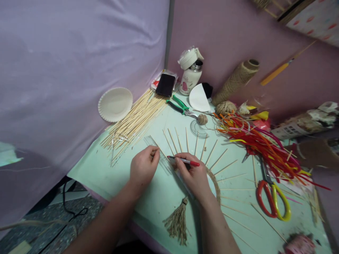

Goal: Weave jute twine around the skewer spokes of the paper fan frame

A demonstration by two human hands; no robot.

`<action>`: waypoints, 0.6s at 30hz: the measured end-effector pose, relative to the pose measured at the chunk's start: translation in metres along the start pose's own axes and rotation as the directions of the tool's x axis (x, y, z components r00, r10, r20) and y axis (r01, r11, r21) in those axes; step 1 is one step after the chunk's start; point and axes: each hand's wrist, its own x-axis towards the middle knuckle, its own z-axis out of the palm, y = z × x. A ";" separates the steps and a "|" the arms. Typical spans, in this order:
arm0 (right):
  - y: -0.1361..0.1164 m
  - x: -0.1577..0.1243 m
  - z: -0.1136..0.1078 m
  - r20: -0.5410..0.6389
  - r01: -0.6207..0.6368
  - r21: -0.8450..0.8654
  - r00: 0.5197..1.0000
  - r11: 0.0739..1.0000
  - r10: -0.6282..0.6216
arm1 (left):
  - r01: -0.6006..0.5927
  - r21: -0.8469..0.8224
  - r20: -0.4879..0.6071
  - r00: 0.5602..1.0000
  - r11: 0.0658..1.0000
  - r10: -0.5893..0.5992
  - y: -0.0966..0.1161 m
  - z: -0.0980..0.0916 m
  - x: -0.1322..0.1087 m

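Red pen gripped in closed right hand beside clear ruler, ruler held down by curled left hand, bamboo skewers beyond it

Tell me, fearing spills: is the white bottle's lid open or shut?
Open: the bottle stands upright, its flip lid tilted back off the mouth.

— Left of the scissors, half lost under the right hand: woven ring.
— Below the scissors, cut by the bottom edge: pink lump, too blurred to name.
— Above the scissors, smeared brown bundle.
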 end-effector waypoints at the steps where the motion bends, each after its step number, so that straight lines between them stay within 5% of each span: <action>1: 0.000 0.000 0.000 -0.001 -0.007 0.003 1.000 1.000 0.007 | 0.002 0.004 0.003 1.000 1.000 -0.002 0.000 0.000 0.000; 18: 0.001 0.000 0.000 0.000 0.005 -0.027 1.000 1.000 -0.005 | 0.001 -0.002 -0.015 1.000 1.000 -0.001 0.000 0.001 -0.001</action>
